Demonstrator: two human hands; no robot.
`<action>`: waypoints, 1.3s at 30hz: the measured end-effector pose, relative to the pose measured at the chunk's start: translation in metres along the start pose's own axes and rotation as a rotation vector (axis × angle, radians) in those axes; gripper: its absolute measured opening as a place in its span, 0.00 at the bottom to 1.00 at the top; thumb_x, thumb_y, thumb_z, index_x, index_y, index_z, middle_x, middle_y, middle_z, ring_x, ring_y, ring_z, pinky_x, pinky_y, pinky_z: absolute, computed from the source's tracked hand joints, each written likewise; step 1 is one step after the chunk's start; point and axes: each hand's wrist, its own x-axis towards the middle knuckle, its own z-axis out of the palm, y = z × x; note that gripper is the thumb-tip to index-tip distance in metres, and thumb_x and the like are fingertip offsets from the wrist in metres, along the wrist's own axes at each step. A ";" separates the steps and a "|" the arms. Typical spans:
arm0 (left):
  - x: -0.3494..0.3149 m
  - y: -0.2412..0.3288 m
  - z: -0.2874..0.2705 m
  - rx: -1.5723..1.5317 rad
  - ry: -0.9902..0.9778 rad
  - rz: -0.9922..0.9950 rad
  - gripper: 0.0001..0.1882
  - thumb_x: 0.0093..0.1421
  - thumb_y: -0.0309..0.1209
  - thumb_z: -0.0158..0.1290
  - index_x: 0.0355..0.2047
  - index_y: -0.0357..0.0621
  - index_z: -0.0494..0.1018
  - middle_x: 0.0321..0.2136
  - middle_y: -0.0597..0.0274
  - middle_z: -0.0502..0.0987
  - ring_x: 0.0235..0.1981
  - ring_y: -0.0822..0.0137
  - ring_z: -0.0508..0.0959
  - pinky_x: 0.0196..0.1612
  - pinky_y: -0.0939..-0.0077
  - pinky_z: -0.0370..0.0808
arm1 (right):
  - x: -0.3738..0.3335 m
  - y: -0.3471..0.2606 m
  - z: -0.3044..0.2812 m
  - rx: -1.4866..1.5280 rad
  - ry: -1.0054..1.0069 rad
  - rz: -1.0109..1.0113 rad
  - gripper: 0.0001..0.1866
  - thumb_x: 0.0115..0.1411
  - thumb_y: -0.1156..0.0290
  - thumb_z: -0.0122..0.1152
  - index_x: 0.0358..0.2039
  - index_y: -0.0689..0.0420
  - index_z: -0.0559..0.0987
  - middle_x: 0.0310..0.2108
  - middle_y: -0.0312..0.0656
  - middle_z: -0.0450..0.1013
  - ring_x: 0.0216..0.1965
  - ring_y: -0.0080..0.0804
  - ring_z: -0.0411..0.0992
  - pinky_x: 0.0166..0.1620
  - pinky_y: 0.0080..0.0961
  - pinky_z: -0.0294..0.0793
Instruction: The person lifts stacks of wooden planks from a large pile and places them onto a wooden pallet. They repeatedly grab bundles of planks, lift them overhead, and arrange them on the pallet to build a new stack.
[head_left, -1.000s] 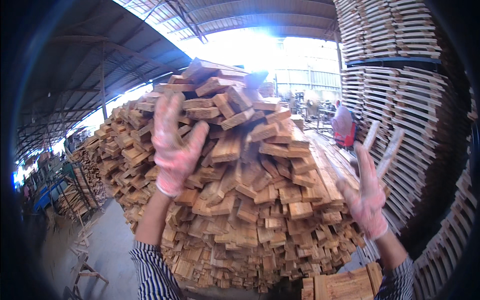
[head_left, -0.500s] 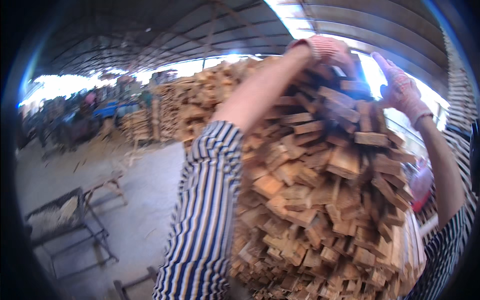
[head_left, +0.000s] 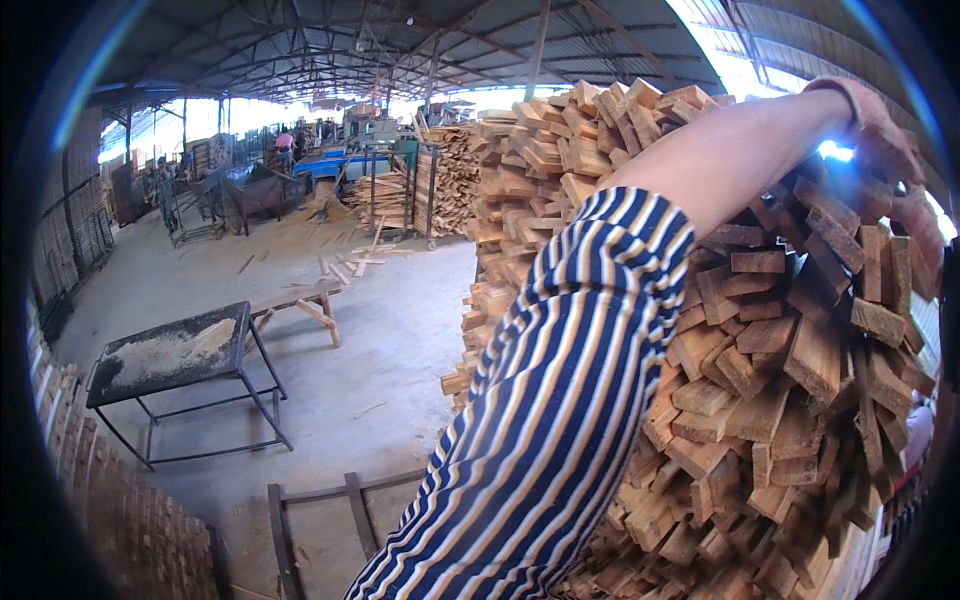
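Our left hand (head_left: 886, 138) is reaching high to the right side of the view, above the upper part of a big pile of wooden pieces (head_left: 790, 355). Its fingers bend downward, but we cannot tell if they press on wood, hold one piece or only hang over it. Our right hand (head_left: 918, 235) is a little lower, close to the dark border of the view; it is blurred, so we cannot say if it is wide, narrow or holding something.

The pile stands before us and to the right, with many cut ends turned to our side. Just below the left hand, two pieces on edge (head_left: 876, 265) stand side by side above a flatter piece (head_left: 879, 321). Our striped left sleeve (head_left: 560, 380) crosses in front of the pile and hides a part of it. To the left, well apart, a black metal table (head_left: 222, 352) carries some pale powder (head_left: 185, 347).

In our judgement, the step in hand is handling of the upper pieces with both hands together; if it is placing, straightening or taking, we cannot decide. The next move calls for sure contact by both hands, and for care with the tilted neighbours, because loose pieces could slide.
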 end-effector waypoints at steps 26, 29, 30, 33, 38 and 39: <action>0.059 0.075 0.079 0.345 0.045 0.356 0.25 0.62 0.34 0.55 0.60 0.47 0.73 0.54 0.47 0.77 0.52 0.50 0.79 0.50 0.52 0.76 | -0.010 -0.071 0.028 0.507 -0.206 0.103 0.37 0.59 0.67 0.66 0.68 0.59 0.66 0.59 0.50 0.72 0.57 0.41 0.73 0.59 0.33 0.74; 0.052 0.078 0.085 0.354 0.057 0.352 0.25 0.61 0.34 0.55 0.60 0.46 0.73 0.54 0.46 0.77 0.51 0.49 0.80 0.48 0.52 0.77 | -0.015 -0.073 0.031 0.579 -0.203 0.126 0.36 0.60 0.66 0.65 0.68 0.60 0.66 0.59 0.49 0.72 0.56 0.40 0.73 0.58 0.33 0.75; 0.050 0.081 0.088 0.354 0.061 0.354 0.26 0.61 0.34 0.55 0.60 0.45 0.72 0.53 0.46 0.77 0.51 0.49 0.80 0.48 0.52 0.77 | -0.018 -0.072 0.031 0.603 -0.203 0.135 0.36 0.60 0.66 0.65 0.68 0.60 0.66 0.58 0.49 0.72 0.56 0.40 0.73 0.58 0.33 0.75; 0.045 0.090 0.098 0.356 0.075 0.356 0.26 0.61 0.34 0.55 0.60 0.44 0.72 0.53 0.45 0.77 0.50 0.49 0.80 0.46 0.52 0.77 | -0.025 -0.068 0.030 0.683 -0.191 0.174 0.35 0.61 0.65 0.65 0.67 0.60 0.67 0.58 0.49 0.73 0.55 0.39 0.74 0.57 0.32 0.76; 0.032 0.102 0.110 0.373 0.105 0.355 0.27 0.61 0.34 0.56 0.61 0.42 0.71 0.52 0.43 0.77 0.49 0.49 0.80 0.44 0.52 0.78 | -0.039 -0.066 0.026 0.849 -0.159 0.236 0.34 0.62 0.64 0.64 0.67 0.61 0.67 0.57 0.48 0.73 0.54 0.37 0.74 0.56 0.31 0.77; 0.028 0.103 0.113 0.384 0.106 0.354 0.27 0.61 0.34 0.56 0.61 0.42 0.71 0.52 0.43 0.77 0.48 0.49 0.80 0.44 0.52 0.78 | -0.041 -0.066 0.024 0.897 -0.147 0.247 0.34 0.62 0.64 0.63 0.67 0.61 0.68 0.57 0.48 0.74 0.54 0.37 0.75 0.56 0.31 0.77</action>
